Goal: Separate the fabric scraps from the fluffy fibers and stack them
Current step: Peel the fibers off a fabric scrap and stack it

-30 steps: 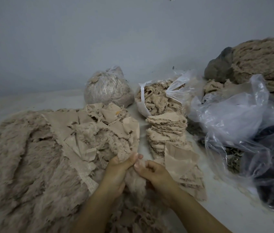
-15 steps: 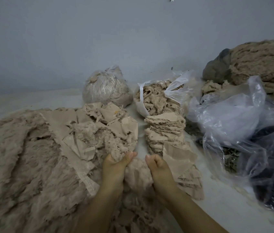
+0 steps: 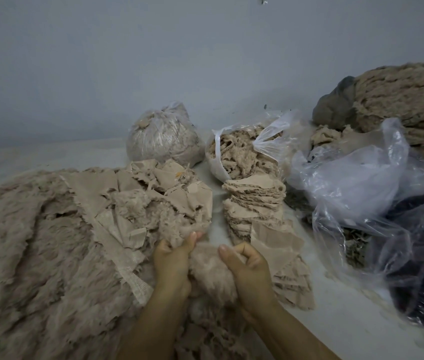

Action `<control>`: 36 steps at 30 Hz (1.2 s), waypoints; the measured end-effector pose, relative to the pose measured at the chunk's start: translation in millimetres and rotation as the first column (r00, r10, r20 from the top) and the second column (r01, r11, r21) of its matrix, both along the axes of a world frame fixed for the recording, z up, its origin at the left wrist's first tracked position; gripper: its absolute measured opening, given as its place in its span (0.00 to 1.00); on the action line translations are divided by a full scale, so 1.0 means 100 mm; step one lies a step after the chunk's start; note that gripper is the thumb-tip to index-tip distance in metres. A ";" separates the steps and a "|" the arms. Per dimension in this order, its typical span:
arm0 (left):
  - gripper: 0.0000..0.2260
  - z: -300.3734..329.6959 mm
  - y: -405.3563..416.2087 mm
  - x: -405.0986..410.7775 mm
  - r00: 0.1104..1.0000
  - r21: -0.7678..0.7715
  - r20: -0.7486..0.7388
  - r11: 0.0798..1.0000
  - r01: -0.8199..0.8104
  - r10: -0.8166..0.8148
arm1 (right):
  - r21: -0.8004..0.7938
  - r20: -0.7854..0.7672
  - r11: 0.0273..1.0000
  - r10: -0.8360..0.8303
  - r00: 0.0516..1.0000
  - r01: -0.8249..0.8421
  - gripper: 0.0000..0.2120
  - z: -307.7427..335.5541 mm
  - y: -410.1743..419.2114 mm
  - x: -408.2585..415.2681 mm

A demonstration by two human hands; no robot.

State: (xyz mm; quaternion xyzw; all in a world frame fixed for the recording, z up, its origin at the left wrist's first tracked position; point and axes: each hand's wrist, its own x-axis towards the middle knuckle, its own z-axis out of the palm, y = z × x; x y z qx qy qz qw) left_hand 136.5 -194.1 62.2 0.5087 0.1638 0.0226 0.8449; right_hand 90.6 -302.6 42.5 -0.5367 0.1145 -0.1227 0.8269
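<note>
head view: left hand (image 3: pixel 173 263) and right hand (image 3: pixel 250 268) grip fluffy clump (image 3: pixel 212 275), fingertips hidden.

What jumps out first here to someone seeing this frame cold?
Front and centre, the left hand and right hand both grip one fluffy clump between them. The big spread of fluffy fibers fills the left, with loose fabric scraps heaped at its far edge. Just right of the hands stands the neat stack of scraps, with an open plastic bag of the same tan material behind it.
</note>
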 end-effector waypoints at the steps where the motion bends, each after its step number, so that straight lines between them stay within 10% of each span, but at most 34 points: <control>1: 0.12 0.00 0.06 0.04 0.999 -0.007 -0.008 0.999 -0.039 0.039 | -0.001 -0.003 1.000 -0.006 1.000 0.006 0.12 -0.01 -0.04 -0.01; 5: 0.11 -0.01 0.20 0.06 0.997 0.104 0.061 0.994 0.034 -0.040 | 0.027 0.029 0.999 0.030 0.999 -0.031 0.12 0.08 -0.23 -0.02; 8: 0.06 -0.04 0.16 0.01 0.987 0.126 0.060 0.982 0.141 -0.150 | -0.272 0.097 0.939 -0.190 0.977 0.210 0.11 0.21 -0.47 0.09; 13: 0.03 -0.08 0.14 0.03 0.982 0.035 -0.004 0.981 0.189 -0.189 | -0.810 0.278 0.487 -0.169 0.946 0.325 0.04 0.31 -0.67 0.23; 18: 0.02 -0.10 0.13 0.00 0.966 0.053 -0.010 0.964 0.259 -0.259 | -0.993 -0.111 0.027 0.007 0.994 -0.111 0.18 -0.18 -0.61 0.20; 23: 0.02 -0.13 0.20 0.00 0.968 0.090 -0.025 0.963 0.253 -0.251 | -0.902 0.019 0.423 -0.170 0.985 0.090 0.21 -0.19 -0.77 0.14; 33: 0.02 -0.18 0.18 -0.04 0.949 0.139 -0.043 0.938 0.317 -0.314 | -0.883 0.164 0.410 -0.188 0.968 0.230 0.04 -0.11 -0.93 0.16; 36: 0.02 -0.18 0.17 -0.07 0.910 0.169 0.010 0.897 0.408 -0.415 | -0.635 -0.028 0.772 -0.019 0.999 -0.003 0.07 -0.04 -0.68 0.13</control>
